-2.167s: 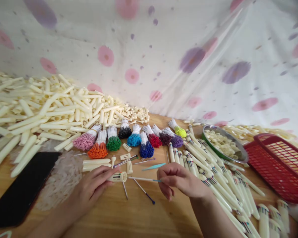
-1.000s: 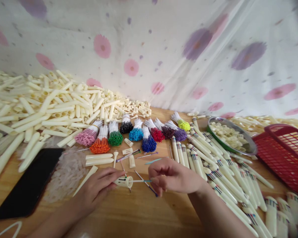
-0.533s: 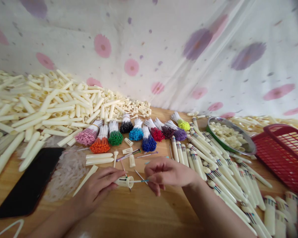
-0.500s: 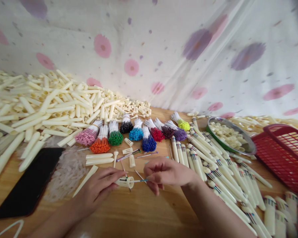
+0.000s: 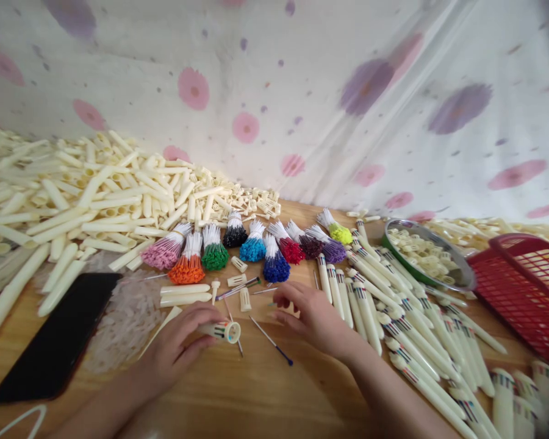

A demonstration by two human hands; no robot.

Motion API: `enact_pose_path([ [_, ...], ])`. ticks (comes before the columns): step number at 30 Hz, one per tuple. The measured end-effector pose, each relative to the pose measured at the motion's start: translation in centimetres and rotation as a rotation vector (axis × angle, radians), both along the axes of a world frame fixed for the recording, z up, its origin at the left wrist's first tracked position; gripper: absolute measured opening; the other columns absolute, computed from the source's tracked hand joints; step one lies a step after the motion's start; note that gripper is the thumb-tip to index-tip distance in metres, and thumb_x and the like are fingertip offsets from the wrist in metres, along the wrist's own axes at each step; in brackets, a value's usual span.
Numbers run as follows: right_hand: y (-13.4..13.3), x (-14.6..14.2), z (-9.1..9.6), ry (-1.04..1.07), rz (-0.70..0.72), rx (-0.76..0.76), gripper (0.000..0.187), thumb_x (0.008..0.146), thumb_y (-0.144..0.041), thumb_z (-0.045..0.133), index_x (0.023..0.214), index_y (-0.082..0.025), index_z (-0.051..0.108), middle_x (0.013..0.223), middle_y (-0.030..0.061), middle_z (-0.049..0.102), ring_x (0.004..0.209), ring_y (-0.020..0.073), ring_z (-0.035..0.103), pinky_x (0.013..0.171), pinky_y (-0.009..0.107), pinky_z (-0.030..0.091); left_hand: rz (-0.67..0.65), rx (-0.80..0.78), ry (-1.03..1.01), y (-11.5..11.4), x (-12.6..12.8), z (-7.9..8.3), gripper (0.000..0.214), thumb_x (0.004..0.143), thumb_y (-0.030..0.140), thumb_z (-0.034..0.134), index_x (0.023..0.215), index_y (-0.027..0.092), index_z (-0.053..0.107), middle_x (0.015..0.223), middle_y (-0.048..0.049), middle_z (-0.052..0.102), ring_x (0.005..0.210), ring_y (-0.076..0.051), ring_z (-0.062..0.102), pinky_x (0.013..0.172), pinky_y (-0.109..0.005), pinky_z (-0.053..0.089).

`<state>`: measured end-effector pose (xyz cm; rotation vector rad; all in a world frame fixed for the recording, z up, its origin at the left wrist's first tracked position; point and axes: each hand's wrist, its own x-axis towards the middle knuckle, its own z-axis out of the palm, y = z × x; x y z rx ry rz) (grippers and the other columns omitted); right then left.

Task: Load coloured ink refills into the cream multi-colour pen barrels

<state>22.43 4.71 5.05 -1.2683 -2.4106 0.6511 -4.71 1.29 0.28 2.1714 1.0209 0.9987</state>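
Observation:
My left hand (image 5: 185, 341) is closed around a cream slotted pen top (image 5: 222, 331), its round open end facing right and small coloured bits showing in its slots. To the right, my right hand (image 5: 306, 311) hovers low over the wood with fingers apart and nothing visible in them. Between the hands lies a pen refill with a dark blue end (image 5: 271, 341). Close by are several more thin refills (image 5: 238, 289) and loose slotted tops (image 5: 244, 299). Behind them stand colour-sorted refill bundles, among them an orange bundle (image 5: 186, 268) and a dark blue bundle (image 5: 275, 268).
Cream pen barrels (image 5: 96, 201) are heaped at left. A black phone (image 5: 55, 341) lies beside clear plastic pieces (image 5: 123, 329). Multicolour pens (image 5: 407, 329) cover the right side, near a bowl of small parts (image 5: 423, 253) and a red basket (image 5: 521, 292). A patterned sheet (image 5: 274, 91) hangs behind.
The light-blue refill between my hands is gone from sight at the pen top. My right hand has opened and shifted slightly up and right. The pen top has turned toward me.

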Motion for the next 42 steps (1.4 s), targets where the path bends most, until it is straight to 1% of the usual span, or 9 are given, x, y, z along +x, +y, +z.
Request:
enact_pose_path([
  [4,-1.3,1.0,-1.9,-0.145,-0.016,0.041,0.015,0.082,-0.032,0.059,0.087,-0.019,0.054,0.088,0.0048,0.061,0.083,0.0187,0.055,0.070,0.029,0.042,-0.049,-0.033,-0.122,0.5,0.2,0.0,0.025,0.082,0.008,0.049,0.101,0.025,0.052,0.092,-0.0026,0.061,0.090,-0.017,0.059,0.081,-0.026,0.047],
  [10,-3.1,-1.0,-3.8,-0.305,-0.090,0.032,0.030,0.073,-0.039,0.067,0.085,-0.016,0.053,0.085,0.0079,0.061,0.079,0.0227,0.056,0.070,0.033,0.044,-0.007,-0.102,-0.178,0.5,0.1,-0.9,0.020,0.083,0.011,0.050,0.098,0.023,0.051,0.095,-0.0053,0.059,0.092,-0.019,0.058,0.082,-0.031,0.046],
  [15,-2.3,-0.7,-3.1,-0.155,-0.200,0.084,0.011,0.082,-0.026,0.057,0.081,-0.017,0.051,0.081,0.0057,0.059,0.072,0.0186,0.054,0.064,0.029,0.042,0.100,-0.066,-0.180,0.6,-0.3,-1.2,0.014,0.086,0.015,0.047,0.097,0.023,0.051,0.094,-0.0058,0.058,0.091,-0.021,0.058,0.080,-0.035,0.048],
  [23,-1.4,-3.2,-2.5,-0.135,-0.185,0.124,0.011,0.084,-0.010,0.048,0.075,-0.016,0.053,0.077,0.0049,0.059,0.073,0.0166,0.052,0.065,0.026,0.040,0.461,-0.082,-0.355,0.7,0.0,-0.1,0.013,0.081,0.031,0.058,0.088,0.026,0.048,0.093,-0.0025,0.055,0.089,-0.021,0.057,0.082,-0.039,0.050],
  [27,-0.5,-4.3,-1.3,-0.202,-0.078,0.111,0.007,0.084,-0.013,0.050,0.082,-0.016,0.056,0.083,0.0051,0.060,0.077,0.0170,0.053,0.070,0.027,0.041,0.556,-0.082,-0.372,0.6,0.0,0.4,0.016,0.080,0.035,0.059,0.088,0.027,0.047,0.091,-0.0010,0.056,0.089,-0.020,0.057,0.084,-0.038,0.050],
  [31,0.4,-2.4,-0.3,-0.348,-0.078,0.046,0.014,0.080,-0.016,0.058,0.094,-0.015,0.058,0.094,0.0081,0.060,0.090,0.0211,0.054,0.079,0.032,0.041,0.510,-0.081,-0.325,0.5,-0.7,-0.3,0.015,0.081,0.030,0.058,0.094,0.025,0.051,0.094,-0.0025,0.057,0.091,-0.021,0.059,0.083,-0.035,0.051],
  [35,1.2,1.1,-1.0,-0.446,-0.080,0.015,0.017,0.080,-0.012,0.058,0.096,-0.017,0.058,0.096,0.0095,0.059,0.094,0.0224,0.053,0.081,0.035,0.041,0.344,-0.028,-0.181,0.3,-1.1,-0.4,0.015,0.082,0.022,0.054,0.098,0.024,0.054,0.095,-0.0044,0.062,0.092,-0.022,0.061,0.082,-0.035,0.051],
  [39,1.3,2.7,-1.8,-0.426,-0.017,0.034,0.014,0.083,-0.007,0.047,0.084,-0.016,0.057,0.091,0.0082,0.060,0.086,0.0192,0.055,0.076,0.030,0.043,0.166,0.022,-0.102,0.1,-1.0,-0.1,0.025,0.083,0.012,0.049,0.103,0.024,0.055,0.097,-0.0052,0.065,0.095,-0.021,0.062,0.085,-0.035,0.050],
  [42,0.6,2.1,-0.7,-0.303,-0.040,0.026,0.013,0.088,-0.012,0.042,0.085,-0.017,0.053,0.079,0.0044,0.061,0.070,0.0156,0.056,0.063,0.026,0.042,0.104,0.024,-0.129,0.1,-0.8,-0.2,0.028,0.082,0.008,0.049,0.105,0.023,0.055,0.100,-0.0070,0.065,0.098,-0.021,0.062,0.086,-0.036,0.049],
])
